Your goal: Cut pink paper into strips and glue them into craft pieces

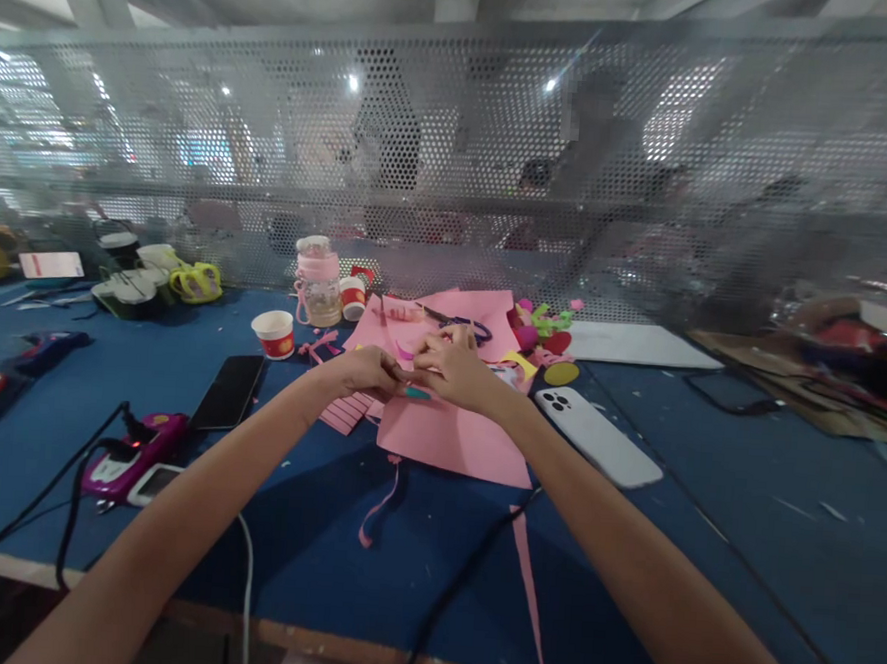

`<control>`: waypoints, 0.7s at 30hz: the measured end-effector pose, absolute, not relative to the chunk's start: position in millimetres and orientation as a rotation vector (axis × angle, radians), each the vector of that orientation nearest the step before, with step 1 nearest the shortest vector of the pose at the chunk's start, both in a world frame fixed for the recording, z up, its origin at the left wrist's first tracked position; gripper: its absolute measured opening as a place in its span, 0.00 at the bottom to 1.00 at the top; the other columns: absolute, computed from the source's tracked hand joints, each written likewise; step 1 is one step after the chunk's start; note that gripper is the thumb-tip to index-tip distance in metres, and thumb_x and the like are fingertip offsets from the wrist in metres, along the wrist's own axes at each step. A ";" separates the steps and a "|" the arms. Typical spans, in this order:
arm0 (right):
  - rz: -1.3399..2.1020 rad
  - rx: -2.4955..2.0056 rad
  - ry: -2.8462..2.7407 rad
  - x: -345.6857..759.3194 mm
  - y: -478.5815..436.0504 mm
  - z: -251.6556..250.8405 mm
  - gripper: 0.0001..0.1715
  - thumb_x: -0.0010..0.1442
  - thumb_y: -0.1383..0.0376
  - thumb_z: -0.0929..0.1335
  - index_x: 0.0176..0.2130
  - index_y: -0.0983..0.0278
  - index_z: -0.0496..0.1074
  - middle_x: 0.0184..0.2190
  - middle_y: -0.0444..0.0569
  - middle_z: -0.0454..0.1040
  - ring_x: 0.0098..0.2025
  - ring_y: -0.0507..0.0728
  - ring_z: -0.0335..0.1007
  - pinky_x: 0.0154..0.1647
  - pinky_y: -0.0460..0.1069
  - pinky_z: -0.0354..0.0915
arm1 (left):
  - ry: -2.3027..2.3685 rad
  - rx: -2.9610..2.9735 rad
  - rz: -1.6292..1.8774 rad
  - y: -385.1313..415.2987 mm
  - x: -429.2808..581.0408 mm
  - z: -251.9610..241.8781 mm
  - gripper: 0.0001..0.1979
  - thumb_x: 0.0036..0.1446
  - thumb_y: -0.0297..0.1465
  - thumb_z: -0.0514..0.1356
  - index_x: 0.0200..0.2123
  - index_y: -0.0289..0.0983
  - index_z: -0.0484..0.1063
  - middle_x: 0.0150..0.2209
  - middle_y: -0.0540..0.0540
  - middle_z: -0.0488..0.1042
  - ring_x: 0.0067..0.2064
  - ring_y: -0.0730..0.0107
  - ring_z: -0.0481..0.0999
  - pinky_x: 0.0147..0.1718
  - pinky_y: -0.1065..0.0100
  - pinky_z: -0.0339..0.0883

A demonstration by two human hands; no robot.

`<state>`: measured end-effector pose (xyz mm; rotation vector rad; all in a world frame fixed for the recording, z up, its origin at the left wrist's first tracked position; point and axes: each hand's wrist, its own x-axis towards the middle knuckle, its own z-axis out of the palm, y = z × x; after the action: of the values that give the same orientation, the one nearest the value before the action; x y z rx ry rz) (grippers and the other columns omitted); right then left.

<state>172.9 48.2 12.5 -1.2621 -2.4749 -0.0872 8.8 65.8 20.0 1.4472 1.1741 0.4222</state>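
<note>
Both hands meet above several sheets of pink paper [456,443] in the middle of the table. My left hand [372,373] is closed, its fingertips pinched against those of my right hand [456,371]. Curled fingers on the right hand are also pinched; whatever sits between the fingertips is too small and covered to name. A thin magenta curl [403,351] shows just behind the fingers, and a small teal piece [416,393] shows below them. Scissors [478,328] with dark blue handles lie on the pink paper behind my right hand.
Left of the paper stand a paper cup [273,334], a pink-lidded bottle [318,282] and a black phone [229,391]. A purple power strip [135,458] trails cables. Rightward lies a white phone [598,437]. Paper scraps [525,582] lie in front; a perforated metal screen [454,152] stands behind.
</note>
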 end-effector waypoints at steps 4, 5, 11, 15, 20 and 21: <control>-0.048 -1.245 -2.462 174.6 51.4 8.7 0.19 0.57 0.54 0.58 0.31 0.58 0.74 0.41 0.47 0.68 0.46 0.65 0.49 0.44 0.61 0.45 | 1.167 1.491 0.382 64.7 8.2 21.9 0.07 0.32 0.17 0.59 0.20 0.32 0.71 0.14 0.55 0.66 0.19 0.80 0.66 0.23 0.75 0.63; -0.033 -1.249 -2.454 174.7 52.1 7.7 0.20 0.57 0.53 0.58 0.31 0.58 0.74 0.41 0.47 0.68 0.46 0.65 0.49 0.44 0.61 0.45 | 1.173 1.504 0.381 64.5 8.5 21.8 0.08 0.32 0.17 0.59 0.20 0.32 0.71 0.14 0.55 0.66 0.19 0.80 0.66 0.22 0.75 0.63; 0.054 -1.289 -2.427 175.3 55.7 5.5 0.23 0.55 0.48 0.59 0.29 0.58 0.75 0.40 0.48 0.67 0.42 0.62 0.53 0.41 0.59 0.46 | 1.246 1.537 0.428 61.3 13.1 21.6 0.06 0.31 0.17 0.59 0.17 0.31 0.70 0.12 0.55 0.64 0.17 0.80 0.63 0.20 0.75 0.61; 0.123 -1.231 -2.436 177.9 56.1 8.0 0.23 0.53 0.47 0.60 0.29 0.58 0.74 0.39 0.48 0.67 0.41 0.60 0.55 0.42 0.58 0.46 | 1.269 1.529 0.439 59.3 15.7 22.0 0.06 0.30 0.18 0.61 0.17 0.31 0.68 0.11 0.56 0.62 0.16 0.81 0.62 0.18 0.76 0.59; 0.216 -1.180 -2.401 182.3 56.9 10.0 0.22 0.52 0.47 0.61 0.27 0.58 0.75 0.37 0.48 0.67 0.39 0.59 0.57 0.42 0.56 0.47 | 1.301 1.549 0.422 59.5 17.3 21.1 0.08 0.28 0.20 0.64 0.17 0.31 0.68 0.12 0.55 0.63 0.17 0.80 0.63 0.18 0.75 0.59; 0.233 -1.182 -2.390 182.9 57.3 10.0 0.22 0.51 0.47 0.62 0.27 0.58 0.75 0.37 0.48 0.67 0.39 0.58 0.58 0.41 0.55 0.47 | 1.302 1.548 0.419 59.4 17.3 21.2 0.08 0.28 0.20 0.64 0.17 0.31 0.68 0.11 0.55 0.63 0.16 0.80 0.62 0.18 0.75 0.59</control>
<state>182.9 57.3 10.0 -1.1819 -2.3904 0.2331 17.3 59.4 21.2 1.5476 1.3015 0.4185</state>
